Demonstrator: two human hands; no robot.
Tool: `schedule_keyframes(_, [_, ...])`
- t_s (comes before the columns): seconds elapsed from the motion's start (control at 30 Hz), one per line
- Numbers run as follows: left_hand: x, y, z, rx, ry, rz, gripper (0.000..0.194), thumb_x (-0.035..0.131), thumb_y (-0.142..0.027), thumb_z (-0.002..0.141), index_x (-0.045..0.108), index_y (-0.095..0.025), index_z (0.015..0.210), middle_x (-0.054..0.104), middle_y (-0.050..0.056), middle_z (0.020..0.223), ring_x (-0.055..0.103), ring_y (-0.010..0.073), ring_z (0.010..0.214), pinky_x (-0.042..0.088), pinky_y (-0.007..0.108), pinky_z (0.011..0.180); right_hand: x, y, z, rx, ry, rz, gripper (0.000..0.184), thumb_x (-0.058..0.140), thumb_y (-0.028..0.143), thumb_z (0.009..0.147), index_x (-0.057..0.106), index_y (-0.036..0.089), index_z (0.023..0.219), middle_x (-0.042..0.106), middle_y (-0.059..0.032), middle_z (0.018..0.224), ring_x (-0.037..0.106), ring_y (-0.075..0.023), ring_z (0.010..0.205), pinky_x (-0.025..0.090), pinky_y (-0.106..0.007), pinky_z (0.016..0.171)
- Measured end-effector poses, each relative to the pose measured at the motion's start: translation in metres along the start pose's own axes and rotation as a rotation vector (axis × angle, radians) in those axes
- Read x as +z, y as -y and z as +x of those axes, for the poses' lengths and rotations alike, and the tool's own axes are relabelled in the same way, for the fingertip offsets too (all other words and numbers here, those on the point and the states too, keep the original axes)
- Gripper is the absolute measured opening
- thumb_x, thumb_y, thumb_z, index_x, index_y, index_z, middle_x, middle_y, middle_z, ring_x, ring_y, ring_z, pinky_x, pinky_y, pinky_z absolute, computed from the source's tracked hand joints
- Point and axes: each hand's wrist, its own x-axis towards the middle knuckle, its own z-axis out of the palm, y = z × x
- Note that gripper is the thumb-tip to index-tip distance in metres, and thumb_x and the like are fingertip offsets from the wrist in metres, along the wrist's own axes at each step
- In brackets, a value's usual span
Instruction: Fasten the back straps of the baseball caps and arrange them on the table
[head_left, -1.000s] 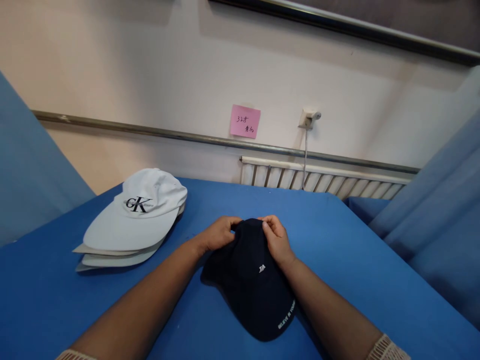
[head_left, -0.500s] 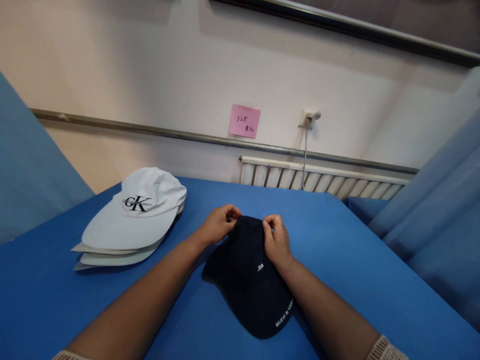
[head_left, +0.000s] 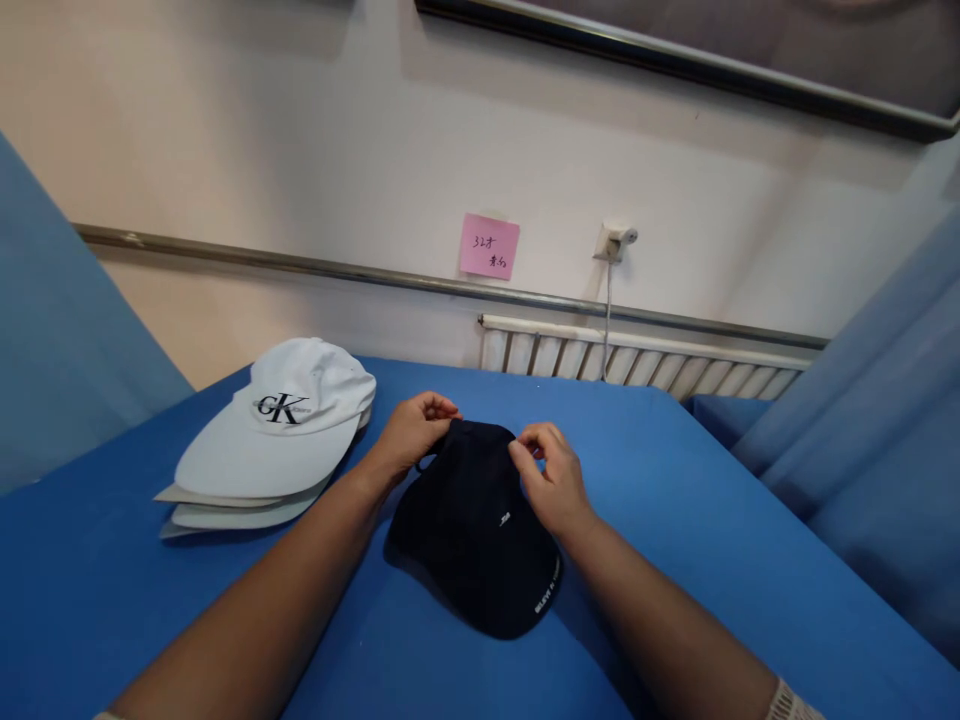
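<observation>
A dark navy baseball cap (head_left: 469,530) is in the middle of the blue surface, its brim pointing toward me and slightly right. It bears a small white mark on the front and white lettering along the brim edge. My left hand (head_left: 416,432) pinches the cap's far left edge between thumb and fingers. On the far right edge, my right hand (head_left: 551,475) grips the fabric with thumb and bent fingers. The cap's back and inside are hidden from me.
To the left, a stack of pale caps (head_left: 274,430) lies on the blue-covered table (head_left: 712,560). A white radiator (head_left: 637,360), a metal rail (head_left: 337,273), a plugged-in cord (head_left: 607,310) and a pink note (head_left: 489,246) are along the wall. Blue curtains (head_left: 885,430) hang at both sides.
The navy cap has shifted left and a little away from me, with both hands still at its far edge. My left hand has moved left with it. The pale stack rests as before.
</observation>
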Motion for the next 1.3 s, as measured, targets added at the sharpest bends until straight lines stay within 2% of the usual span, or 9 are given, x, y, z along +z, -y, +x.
schedule_keyframes(0.13, [-0.001,-0.008,-0.018,0.064,0.026,0.033,0.023,0.07,-0.026,0.064,0.06,-0.017,0.083,0.068,0.0,0.078,0.062,0.0142,0.067,0.047,0.025,0.061,0.009,0.036,-0.014,-0.009,0.145,-0.107,0.024,0.069,0.041,0.077,0.062,0.025,0.093,0.062,-0.0057,0.092,0.056,-0.0237,0.086,0.043,-0.038,0.078])
schedule_keyframes(0.27, [-0.01,-0.003,-0.032,0.093,0.046,0.035,0.024,0.069,-0.028,0.065,0.061,-0.016,0.084,0.068,0.002,0.079,0.063,0.0158,0.07,0.049,0.028,0.067,0.021,0.04,-0.024,0.008,0.157,-0.095,0.006,0.058,0.021,0.081,0.057,0.024,0.075,0.063,-0.0044,0.086,0.057,-0.0219,0.084,0.044,-0.037,0.078])
schedule_keyframes(0.4, [-0.03,0.01,-0.041,0.147,-0.077,0.114,0.026,0.068,-0.032,0.067,0.062,-0.017,0.087,0.07,0.005,0.087,0.065,0.0203,0.08,0.05,0.033,0.075,0.018,0.031,-0.027,0.077,0.157,0.126,0.012,0.053,0.018,0.079,0.051,0.024,0.068,0.067,-0.0043,0.097,0.061,-0.0219,0.095,0.044,-0.038,0.087])
schedule_keyframes(0.57, [-0.04,0.011,-0.066,0.282,-0.266,0.462,0.019,0.059,-0.031,0.077,0.065,-0.02,0.091,0.069,0.004,0.088,0.063,0.0199,0.079,0.047,0.031,0.075,0.011,0.027,-0.031,0.226,0.135,0.277,0.012,0.054,0.024,0.08,0.052,0.023,0.068,0.07,-0.0058,0.102,0.063,-0.0248,0.104,0.044,-0.039,0.089])
schedule_keyframes(0.7, [-0.033,0.002,-0.092,0.337,-0.06,0.593,0.015,0.056,-0.034,0.082,0.063,-0.021,0.079,0.066,0.0,0.072,0.06,0.0172,0.066,0.044,0.028,0.063,0.014,0.026,-0.036,0.242,0.164,0.278,0.011,0.054,0.025,0.081,0.053,0.023,0.07,0.071,-0.0062,0.104,0.063,-0.0253,0.106,0.044,-0.04,0.09])
schedule_keyframes(0.8, [-0.028,0.004,-0.1,0.351,0.075,0.602,0.02,0.061,-0.036,0.081,0.067,-0.021,0.092,0.071,0.003,0.086,0.064,0.0202,0.076,0.046,0.03,0.069,0.015,0.028,-0.038,0.207,0.214,0.292,0.01,0.054,0.025,0.083,0.054,0.023,0.073,0.07,-0.0056,0.104,0.063,-0.0246,0.104,0.045,-0.038,0.088])
schedule_keyframes(0.9, [-0.023,0.011,-0.099,0.339,0.076,0.535,0.029,0.066,-0.035,0.079,0.067,-0.021,0.104,0.072,0.006,0.101,0.066,0.0236,0.09,0.047,0.032,0.079,0.014,0.03,-0.038,0.178,0.291,0.338,0.01,0.053,0.026,0.084,0.053,0.023,0.075,0.07,-0.0049,0.105,0.064,-0.0228,0.098,0.046,-0.036,0.083])
schedule_keyframes(1.13, [-0.009,0.018,-0.098,0.304,0.075,0.438,0.012,0.061,-0.03,0.083,0.068,-0.021,0.085,0.073,0.002,0.085,0.067,0.02,0.078,0.048,0.031,0.075,0.016,0.03,-0.041,0.126,0.351,0.372,0.006,0.054,0.026,0.085,0.054,0.024,0.079,0.068,-0.0042,0.111,0.063,-0.0216,0.101,0.045,-0.038,0.09])
schedule_keyframes(1.3, [-0.006,0.02,-0.098,0.316,0.044,0.406,0.015,0.059,-0.03,0.084,0.069,-0.021,0.091,0.074,0.001,0.088,0.067,0.0191,0.081,0.048,0.029,0.076,0.018,0.026,-0.042,0.143,0.35,0.373,0.007,0.053,0.026,0.086,0.053,0.023,0.079,0.068,-0.0048,0.113,0.063,-0.0211,0.1,0.046,-0.037,0.088])
